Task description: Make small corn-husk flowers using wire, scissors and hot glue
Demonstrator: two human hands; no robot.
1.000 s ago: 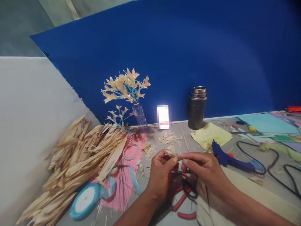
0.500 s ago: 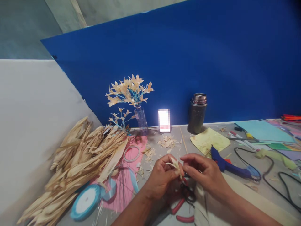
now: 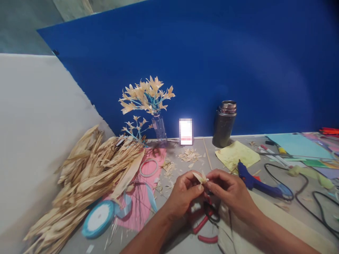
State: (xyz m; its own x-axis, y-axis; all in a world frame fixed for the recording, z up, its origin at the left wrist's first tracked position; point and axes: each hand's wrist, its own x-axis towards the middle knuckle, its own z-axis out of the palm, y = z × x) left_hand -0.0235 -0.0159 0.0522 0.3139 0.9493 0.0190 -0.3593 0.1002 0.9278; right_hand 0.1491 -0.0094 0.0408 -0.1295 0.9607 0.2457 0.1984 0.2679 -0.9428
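Note:
A small pale husk flower (image 3: 201,178) with pointed petals is held between both hands above the table. My left hand (image 3: 184,193) pinches its base between thumb and fingers. From the other side, my right hand (image 3: 228,188) closes thumb and fingertips on the flower's right petals. Below the hands lie red-handled pliers (image 3: 201,224) and a pair of black-handled scissors (image 3: 212,213), partly hidden by the hands. Other husk flowers on blue stems (image 3: 148,93) stand in a clear vase (image 3: 159,130) at the back.
Dried corn husks (image 3: 87,176) are heaped at the left beside a blue ribbon roll (image 3: 98,218) and pink paper (image 3: 137,217). Cut petals (image 3: 190,155), a lit phone (image 3: 185,132) and a dark flask (image 3: 225,124) are ahead. A blue glue gun (image 3: 261,185) with its cord lies right.
My right fingers have come in from beside the flower to touch its petals. The flower has tilted and its petals spread. The camera view has shifted slightly.

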